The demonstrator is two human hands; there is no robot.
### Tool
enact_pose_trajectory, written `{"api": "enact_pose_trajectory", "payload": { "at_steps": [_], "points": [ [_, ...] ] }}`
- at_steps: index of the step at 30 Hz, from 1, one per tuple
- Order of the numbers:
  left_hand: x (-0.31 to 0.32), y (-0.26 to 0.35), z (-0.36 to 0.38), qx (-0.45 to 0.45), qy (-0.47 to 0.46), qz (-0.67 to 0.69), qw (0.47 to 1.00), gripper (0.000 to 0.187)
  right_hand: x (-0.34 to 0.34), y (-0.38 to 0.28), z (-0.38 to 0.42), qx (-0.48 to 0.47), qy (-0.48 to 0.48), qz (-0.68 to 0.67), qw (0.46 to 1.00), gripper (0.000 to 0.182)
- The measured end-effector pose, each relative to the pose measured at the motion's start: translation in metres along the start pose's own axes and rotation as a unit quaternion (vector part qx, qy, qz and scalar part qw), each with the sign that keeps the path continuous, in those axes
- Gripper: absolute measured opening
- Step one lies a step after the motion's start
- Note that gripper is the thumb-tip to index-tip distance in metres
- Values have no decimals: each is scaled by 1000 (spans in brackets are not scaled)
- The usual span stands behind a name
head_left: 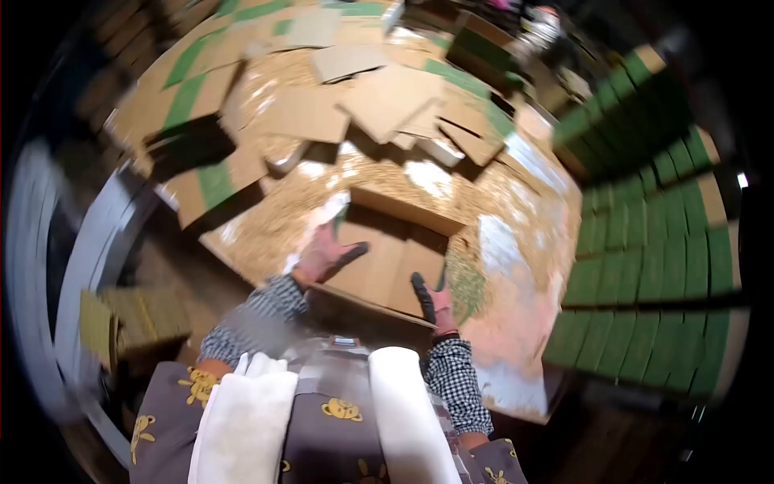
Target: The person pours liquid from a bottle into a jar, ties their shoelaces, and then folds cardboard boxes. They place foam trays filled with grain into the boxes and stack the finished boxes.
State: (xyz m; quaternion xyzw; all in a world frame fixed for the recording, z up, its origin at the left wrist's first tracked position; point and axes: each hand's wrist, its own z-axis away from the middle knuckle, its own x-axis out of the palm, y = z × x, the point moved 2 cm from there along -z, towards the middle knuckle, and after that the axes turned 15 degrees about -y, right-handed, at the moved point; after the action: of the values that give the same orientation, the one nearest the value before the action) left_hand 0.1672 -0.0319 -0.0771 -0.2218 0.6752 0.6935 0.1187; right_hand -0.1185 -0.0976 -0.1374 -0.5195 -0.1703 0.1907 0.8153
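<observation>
An open-topped cardboard box [379,250] sits at the table's near edge, its inner bottom panels showing. My left hand [324,254], in a pink glove with dark fingertips, grips its left wall, thumb inside and fingers mostly hidden outside. At the near right corner, my right hand [438,305], gloved the same way, grips the right wall with the dark thumb over the inside. Loose tan flaky material [306,189] covers the table around the box. A small patch of greenish bits [465,282] lies just right of it.
Flat cardboard sheets [395,97] lie across the far middle. Closed boxes with green bands [189,97] stand at the left. Green-and-brown boxes are stacked [645,266] along the right side. A yellowish bundle [145,323] is low at left, near pale grey rails [97,234].
</observation>
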Motion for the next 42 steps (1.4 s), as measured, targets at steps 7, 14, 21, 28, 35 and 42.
{"api": "enact_pose_trajectory", "payload": {
  "at_steps": [7,14,21,28,35,42],
  "points": [
    [13,-27,-41,-30,-287,380,879,57,-23,-74,77,-116,88,-37,989,89],
    [96,159,-104,82,-410,400,816,54,-181,-169,239,-329,101,-183,921,49],
    [242,210,-65,-220,-348,372,832,59,-282,102,276,-82,562,59,821,73],
    [352,211,19,-173,-574,274,752,39,-405,163,370,109,610,159,769,92],
    [479,313,73,-273,-598,450,604,66,-424,242,230,279,466,307,781,83],
    [644,181,49,-194,-595,401,669,37,-115,208,140,176,39,312,933,80]
  ]
}}
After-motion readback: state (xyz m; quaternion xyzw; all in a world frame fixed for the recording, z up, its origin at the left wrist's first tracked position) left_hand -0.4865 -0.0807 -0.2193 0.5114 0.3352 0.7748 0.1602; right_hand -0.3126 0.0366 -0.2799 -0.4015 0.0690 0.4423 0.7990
